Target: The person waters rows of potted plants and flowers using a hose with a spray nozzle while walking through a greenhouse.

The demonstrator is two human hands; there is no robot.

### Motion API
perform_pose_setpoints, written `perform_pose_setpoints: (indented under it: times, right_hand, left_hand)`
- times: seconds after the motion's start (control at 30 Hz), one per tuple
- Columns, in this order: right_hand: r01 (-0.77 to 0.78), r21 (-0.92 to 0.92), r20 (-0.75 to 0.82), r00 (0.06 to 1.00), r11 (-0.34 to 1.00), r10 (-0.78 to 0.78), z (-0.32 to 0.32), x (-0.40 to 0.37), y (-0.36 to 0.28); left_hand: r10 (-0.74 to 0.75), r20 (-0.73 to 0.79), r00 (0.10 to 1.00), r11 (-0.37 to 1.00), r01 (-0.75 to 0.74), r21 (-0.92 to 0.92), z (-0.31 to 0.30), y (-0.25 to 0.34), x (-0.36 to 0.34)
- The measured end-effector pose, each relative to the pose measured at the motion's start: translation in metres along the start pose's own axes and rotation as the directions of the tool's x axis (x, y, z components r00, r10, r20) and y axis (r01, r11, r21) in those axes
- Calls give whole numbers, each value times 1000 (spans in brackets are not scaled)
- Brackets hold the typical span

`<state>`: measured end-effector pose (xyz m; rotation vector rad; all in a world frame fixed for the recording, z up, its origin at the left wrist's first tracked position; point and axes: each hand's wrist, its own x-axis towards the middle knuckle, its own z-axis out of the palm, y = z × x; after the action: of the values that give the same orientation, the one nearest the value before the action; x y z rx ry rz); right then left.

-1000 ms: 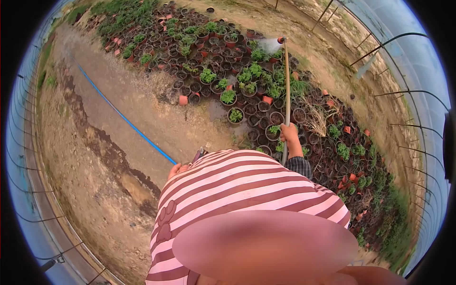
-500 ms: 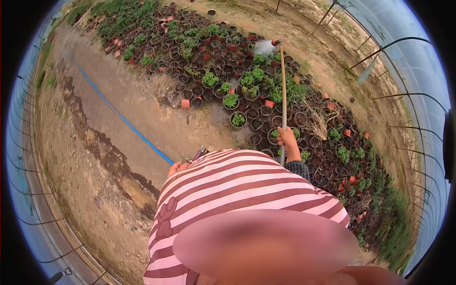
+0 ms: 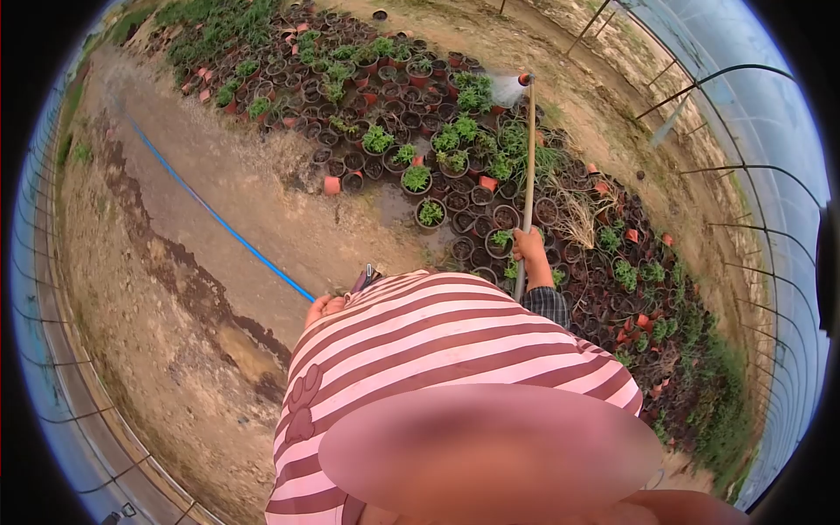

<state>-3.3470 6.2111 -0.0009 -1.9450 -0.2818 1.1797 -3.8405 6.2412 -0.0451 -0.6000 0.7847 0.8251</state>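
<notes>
My right hand (image 3: pixel 528 245) is closed round a long watering wand (image 3: pixel 530 166), held out over the pots. Water (image 3: pixel 506 89) sprays leftward from the red-orange spray head (image 3: pixel 526 79) at its far end. Low on the left, my left hand (image 3: pixel 325 307) is wrapped round a blue hose (image 3: pixel 236 234), which runs back along the dirt path. Part of that hand is hidden by my striped top (image 3: pixel 455 319). Below the wand lie many round pots, some with leafy green plants (image 3: pixel 416 178).
Bare dirt path (image 3: pixel 289 236) with a dark wet strip lies on the left. An orange pot (image 3: pixel 332 185) stands at the bed's near edge. Dry grass (image 3: pixel 575 219) lies right of the wand. Plastic sheeting on metal hoops (image 3: pixel 744 166) curves along both sides.
The spray head has swung slightly to the right, and the water now falls near a different leafy plant. Both hands keep their hold. The whole view has shifted a little.
</notes>
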Motion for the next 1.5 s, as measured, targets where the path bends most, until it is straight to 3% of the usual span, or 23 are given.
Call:
perform_pose_setpoints:
  times: [0.07,0.1,0.17,0.27,0.3,0.37,0.4,0.47,0.53,0.63,0.83,0.93,1.03,1.23,1.37,1.5]
  right_hand:
    - [-11,7,15,1000,1000,11,-3,3,5]
    - [-19,20,26,999,1000,19,-5,-1,6]
    - [-23,49,66,998,999,20,-6,-7,11]
    - [-29,80,133,991,996,18,-8,-13,21]
    - [-41,82,143,989,996,29,-7,-14,24]
    - [-52,86,158,987,995,38,-3,-16,31]
    - [-51,74,152,988,996,39,-1,-16,32]
    - [-49,50,141,989,998,42,2,-17,33]
    - [-54,59,122,991,997,47,3,-20,30]
    - [-54,89,101,994,995,45,-3,-13,29]
    - [-26,79,4,1000,997,25,-13,-2,23]
    - [-29,20,-30,999,999,29,-9,5,15]
    - [-29,30,3,1000,999,29,-5,8,7]
    - [-30,32,110,994,999,26,5,3,-3]
    - [-45,15,127,991,999,43,21,-1,-3]
    - [-47,-32,127,991,998,50,41,8,8]
  left_hand:
    - [67,27,997,996,-69,49,-13,1,7]
    - [288,20,957,897,-277,343,-13,-6,10]
    - [489,64,870,657,-415,630,-12,-12,11]
    - [585,73,808,511,-437,740,8,-33,-3]
    - [664,124,737,391,-484,783,32,-61,-23]
    - [645,146,750,416,-505,757,29,-60,-21]
    - [545,121,830,559,-467,685,2,-30,2]
    - [444,144,884,666,-434,607,-15,-16,11]
    - [464,213,860,623,-488,611,-2,-30,-3]
    - [600,163,784,292,-404,867,46,-65,-44]
    - [586,153,795,327,-406,853,30,-51,-39]
    - [548,174,818,408,-444,798,12,-36,-28]
    - [607,181,774,318,-445,837,-3,-30,-14]
    - [496,148,856,531,-433,729,-27,-3,0]
    - [596,78,800,443,-408,798,4,-18,-23]
    - [548,108,830,488,-422,764,-2,10,-17]
